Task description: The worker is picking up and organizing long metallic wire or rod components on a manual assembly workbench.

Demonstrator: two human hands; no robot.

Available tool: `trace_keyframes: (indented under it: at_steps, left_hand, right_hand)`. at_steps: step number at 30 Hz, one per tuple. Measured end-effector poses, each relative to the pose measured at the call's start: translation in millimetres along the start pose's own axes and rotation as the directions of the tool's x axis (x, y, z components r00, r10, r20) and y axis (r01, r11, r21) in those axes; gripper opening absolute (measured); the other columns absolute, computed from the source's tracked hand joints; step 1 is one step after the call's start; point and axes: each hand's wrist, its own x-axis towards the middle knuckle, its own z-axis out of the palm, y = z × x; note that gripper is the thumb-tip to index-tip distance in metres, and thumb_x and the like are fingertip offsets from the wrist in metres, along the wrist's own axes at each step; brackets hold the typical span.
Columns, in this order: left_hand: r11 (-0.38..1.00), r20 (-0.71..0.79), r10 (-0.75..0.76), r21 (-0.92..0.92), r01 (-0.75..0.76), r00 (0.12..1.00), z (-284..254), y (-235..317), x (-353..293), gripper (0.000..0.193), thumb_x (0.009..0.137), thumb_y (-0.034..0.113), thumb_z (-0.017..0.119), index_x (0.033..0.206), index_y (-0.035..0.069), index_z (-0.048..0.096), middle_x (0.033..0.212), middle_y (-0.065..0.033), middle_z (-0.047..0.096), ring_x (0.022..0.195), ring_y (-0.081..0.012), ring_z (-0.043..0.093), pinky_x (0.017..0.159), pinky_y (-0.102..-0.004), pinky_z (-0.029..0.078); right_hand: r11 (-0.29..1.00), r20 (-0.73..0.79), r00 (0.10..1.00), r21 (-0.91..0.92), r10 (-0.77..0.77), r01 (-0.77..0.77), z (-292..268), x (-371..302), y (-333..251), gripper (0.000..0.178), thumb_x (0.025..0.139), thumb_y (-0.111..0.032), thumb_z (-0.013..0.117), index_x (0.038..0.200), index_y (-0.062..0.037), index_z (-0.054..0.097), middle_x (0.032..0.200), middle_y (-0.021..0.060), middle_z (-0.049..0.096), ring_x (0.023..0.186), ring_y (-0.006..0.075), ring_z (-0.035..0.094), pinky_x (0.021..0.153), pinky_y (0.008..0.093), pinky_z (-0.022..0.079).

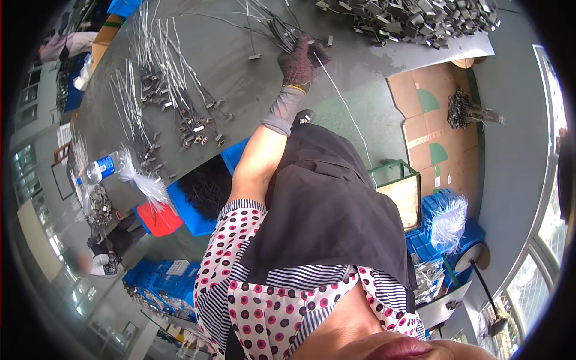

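Note:
My left hand point(298, 63), in a dark purplish knitted glove with a grey sleeve cuff, reaches over the grey table near its edge. Its fingers are closed around the connector end of a thin cable, though the grip is partly hidden. A long white cable point(346, 103) trails from beside the hand past the table edge, down toward a green-framed box. Just beyond the fingers, a loose bunch of dark cables point(277, 27) lies on the table. One small connector point(255, 57) rests to the left of the hand. My right hand cannot be made out.
Rows of cables with metal connectors point(195, 129) cover the table's left side. A large connector heap point(429, 21) sits at the far right. Blue bins and a red bin point(159, 219) stand below the left edge; flattened cardboard point(441, 132) lies right. Another person point(111, 252) is at lower left.

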Motion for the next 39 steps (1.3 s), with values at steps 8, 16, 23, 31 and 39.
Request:
trace_keyframes:
  at_steps: [8, 16, 23, 31, 39]
  left_hand:
    - [0.984, 0.100, -0.055, 0.173, 0.037, 0.993, -12.7, -7.2, -19.6, 0.027, 0.094, 0.025, 0.066, 0.093, -0.002, 0.064, 0.077, -0.0128, 0.067, 0.062, -0.0241, 0.068, 0.058, -0.0439, 0.062]
    - [0.986, 0.014, 0.088, -0.140, -0.085, 0.996, -31.3, 39.0, 18.1, 0.028, 0.096, 0.025, 0.063, 0.100, -0.003, 0.063, 0.077, -0.0158, 0.067, 0.060, -0.0255, 0.068, 0.053, -0.0431, 0.061]
    - [0.967, -0.021, 0.187, 0.179, -0.180, 0.982, -33.8, 59.4, 0.6, 0.032, 0.097, 0.027, 0.062, 0.100, -0.005, 0.062, 0.071, -0.0143, 0.066, 0.056, -0.0246, 0.067, 0.053, -0.0398, 0.061]
    - [0.982, 0.084, 0.041, 0.180, -0.055, 0.996, -26.2, 37.9, -5.1, 0.029, 0.097, 0.026, 0.062, 0.097, -0.003, 0.063, 0.077, -0.0119, 0.068, 0.066, -0.0241, 0.070, 0.057, -0.0391, 0.062]
    - [0.983, 0.212, -0.006, 0.182, -0.034, 0.977, -29.0, 52.0, 5.7, 0.025, 0.096, 0.023, 0.064, 0.105, -0.001, 0.063, 0.084, -0.0127, 0.069, 0.071, -0.0221, 0.071, 0.058, -0.0383, 0.062]
  right_hand:
    - [0.982, 0.033, 0.999, -0.185, 0.027, -0.020, -0.4, 14.6, 3.7, 0.036, 0.093, -0.032, 0.061, 0.093, 0.0027, 0.068, 0.069, 0.0112, 0.062, 0.066, 0.0205, 0.058, 0.064, 0.0372, 0.046]
    - [0.984, 0.054, 0.996, -0.165, -0.066, 0.074, 0.4, 25.8, -39.7, 0.047, 0.092, -0.042, 0.059, 0.086, 0.0040, 0.068, 0.069, 0.0169, 0.064, 0.065, 0.0217, 0.058, 0.064, 0.0402, 0.045]
    - [0.996, 0.041, 0.999, -0.087, -0.015, 0.018, 3.7, 19.5, -40.7, 0.041, 0.092, -0.034, 0.062, 0.083, 0.0055, 0.066, 0.066, 0.0142, 0.062, 0.064, 0.0177, 0.054, 0.063, 0.0390, 0.044]
    - [0.974, 0.091, 0.971, 0.047, -0.223, 0.220, 30.1, 101.1, -60.9, 0.039, 0.094, -0.031, 0.062, 0.082, 0.0055, 0.066, 0.063, 0.0050, 0.059, 0.062, 0.0149, 0.052, 0.058, 0.0347, 0.042]
    - [0.909, 0.242, 0.876, 0.117, -0.417, 0.400, 49.5, 123.4, -215.1, 0.036, 0.094, -0.033, 0.062, 0.083, -0.0002, 0.068, 0.061, -0.0015, 0.053, 0.056, 0.0069, 0.046, 0.051, 0.0255, 0.036]
